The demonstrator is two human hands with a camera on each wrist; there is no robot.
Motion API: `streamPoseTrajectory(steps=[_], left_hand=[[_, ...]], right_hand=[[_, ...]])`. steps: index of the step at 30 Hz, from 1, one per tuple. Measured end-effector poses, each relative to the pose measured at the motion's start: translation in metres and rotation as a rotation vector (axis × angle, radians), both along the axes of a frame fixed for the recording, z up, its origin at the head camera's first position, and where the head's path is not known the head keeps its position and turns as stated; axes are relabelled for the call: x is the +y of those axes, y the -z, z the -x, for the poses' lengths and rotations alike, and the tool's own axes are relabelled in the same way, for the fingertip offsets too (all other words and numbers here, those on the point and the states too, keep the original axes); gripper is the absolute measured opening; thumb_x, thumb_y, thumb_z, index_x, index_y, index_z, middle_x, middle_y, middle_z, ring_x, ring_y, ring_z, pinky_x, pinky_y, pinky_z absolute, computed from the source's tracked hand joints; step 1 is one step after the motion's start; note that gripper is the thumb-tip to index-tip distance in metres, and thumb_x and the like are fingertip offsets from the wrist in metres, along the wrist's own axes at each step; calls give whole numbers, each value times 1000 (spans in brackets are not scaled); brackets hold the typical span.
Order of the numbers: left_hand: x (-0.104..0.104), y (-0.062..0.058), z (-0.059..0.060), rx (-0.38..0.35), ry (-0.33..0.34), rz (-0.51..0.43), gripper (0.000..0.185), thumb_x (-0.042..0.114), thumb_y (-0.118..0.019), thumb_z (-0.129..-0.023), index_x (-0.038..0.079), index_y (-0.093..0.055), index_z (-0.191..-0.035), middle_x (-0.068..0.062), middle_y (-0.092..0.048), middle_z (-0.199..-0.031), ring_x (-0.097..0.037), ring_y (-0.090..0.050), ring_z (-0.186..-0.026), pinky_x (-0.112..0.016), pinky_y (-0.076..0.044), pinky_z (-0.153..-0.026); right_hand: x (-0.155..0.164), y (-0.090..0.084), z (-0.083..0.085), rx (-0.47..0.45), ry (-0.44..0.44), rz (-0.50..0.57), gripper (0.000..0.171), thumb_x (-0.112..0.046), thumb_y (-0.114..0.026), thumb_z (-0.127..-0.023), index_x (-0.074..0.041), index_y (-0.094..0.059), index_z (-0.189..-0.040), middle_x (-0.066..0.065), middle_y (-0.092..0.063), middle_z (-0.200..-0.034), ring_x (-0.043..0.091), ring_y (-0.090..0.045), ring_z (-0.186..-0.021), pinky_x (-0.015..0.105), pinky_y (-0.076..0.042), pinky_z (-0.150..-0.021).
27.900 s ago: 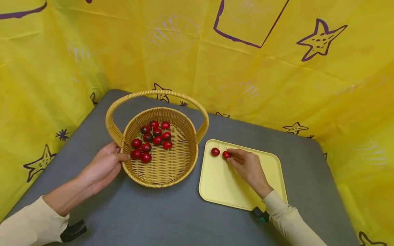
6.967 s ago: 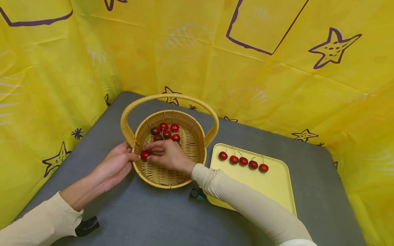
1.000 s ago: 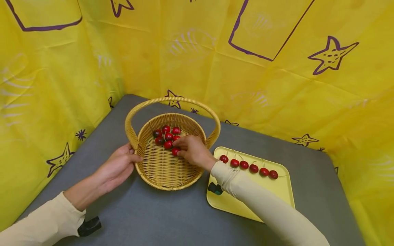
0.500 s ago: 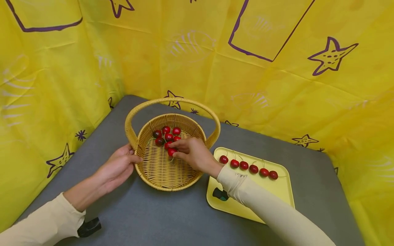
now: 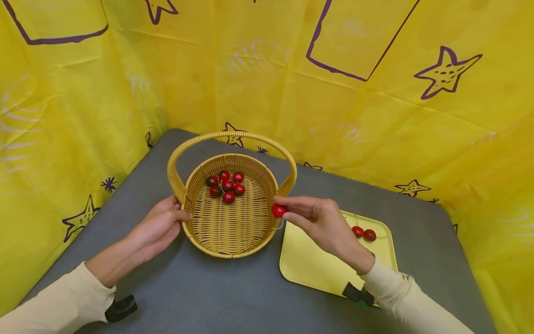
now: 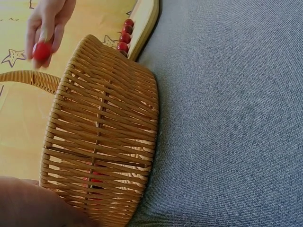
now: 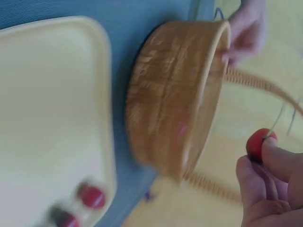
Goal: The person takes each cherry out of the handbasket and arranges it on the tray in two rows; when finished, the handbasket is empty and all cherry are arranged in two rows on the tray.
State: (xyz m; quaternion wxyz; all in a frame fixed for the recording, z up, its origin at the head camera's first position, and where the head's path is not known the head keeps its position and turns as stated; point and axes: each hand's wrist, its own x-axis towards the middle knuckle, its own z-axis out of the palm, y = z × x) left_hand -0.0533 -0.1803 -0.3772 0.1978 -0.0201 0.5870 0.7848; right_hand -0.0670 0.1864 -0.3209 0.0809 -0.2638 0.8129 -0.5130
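A small, smooth, glossy red cherry (image 5: 278, 210) sits pinched between the thumb and fingertips of the right hand (image 5: 323, 222), held in the air just over the near right rim of the basket (image 5: 227, 232) and beside the tray. The basket is round, woven of tan wicker with an arched hoop handle, and six more cherries (image 5: 227, 185) lie clustered at its far side, well beyond the right hand's fingertips. The left hand (image 5: 156, 227) rests against the basket's left wall, thumb hooked over the rim and fingers loosely curved around the weave. Under the right hand's wrist lies a pale yellow tray (image 5: 317, 269), smooth with rounded corners, with two cherries (image 5: 364, 233) showing past the knuckles. Everything stands on a grey, finely textured fabric tabletop (image 5: 217, 292), enclosed by creased yellow sheeting (image 5: 375, 116) printed with purple stars.
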Motion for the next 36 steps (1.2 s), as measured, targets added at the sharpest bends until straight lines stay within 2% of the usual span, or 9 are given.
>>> streamPoseTrajectory(steps=[3,7,12,18,20,28,31,36], left_hand=[[1,1,0,2,0,2,86,-14,-40,-98,-2,11,-166,-19,2,-174,-28,4,-159,-47,0,-131],[1,3,1,4,-2,9,85,-14,-41,-98,-3,10,-166,-20,1,-174,-28,3,-159,-47,-1,-131],[-3,2,0,10,-10,22,83,-13,-41,-99,-3,7,-166,-20,-1,-173,-28,2,-159,-45,-3,-131],[-6,2,0,22,-5,20,82,-12,-41,-100,-1,6,-167,-18,-2,-173,-26,3,-159,-43,-3,-131],[-7,3,0,22,-4,19,82,-12,-40,-100,-1,6,-167,-18,-1,-173,-26,3,-159,-42,-3,-131],[-5,4,1,12,4,11,83,-12,-39,-100,0,9,-167,-18,2,-174,-27,4,-159,-44,-2,-131],[-4,5,1,10,10,6,83,-12,-39,-101,1,10,-167,-17,3,-174,-27,4,-160,-44,-2,-131],[-2,5,1,11,11,0,82,-12,-38,-101,0,9,-166,-18,2,-174,-27,4,-160,-44,-3,-131]], right_hand=[[38,0,-8,-21,73,31,41,-4,-74,-97,-16,-73,-136,0,-77,-126,19,-76,-108,33,-62,-90],[88,3,-20,-8,202,-13,43,-2,-73,-97,-15,-72,-138,5,-75,-129,21,-78,-101,31,-63,-83],[139,18,-33,-24,378,-88,40,-9,-71,-101,-10,-69,-141,4,-71,-137,9,-73,-112,25,-61,-86],[184,42,-48,-105,540,-99,45,-17,-72,-102,-5,-65,-144,-4,-70,-139,1,-71,-113,15,-56,-91],[196,49,-51,-123,570,-96,46,-18,-72,-101,-4,-65,-145,-7,-70,-138,0,-71,-112,14,-55,-90],[227,73,-55,-96,589,-108,45,-12,-72,-101,3,-63,-143,-11,-73,-130,-1,-72,-108,15,-57,-87],[233,79,-54,-60,594,-165,43,-12,-71,-102,4,-65,-141,-9,-74,-128,-5,-71,-105,14,-57,-84],[235,89,-51,18,603,-304,38,-13,-74,-100,1,-70,-135,15,-73,-128,-16,-65,-101,9,-55,-79]])
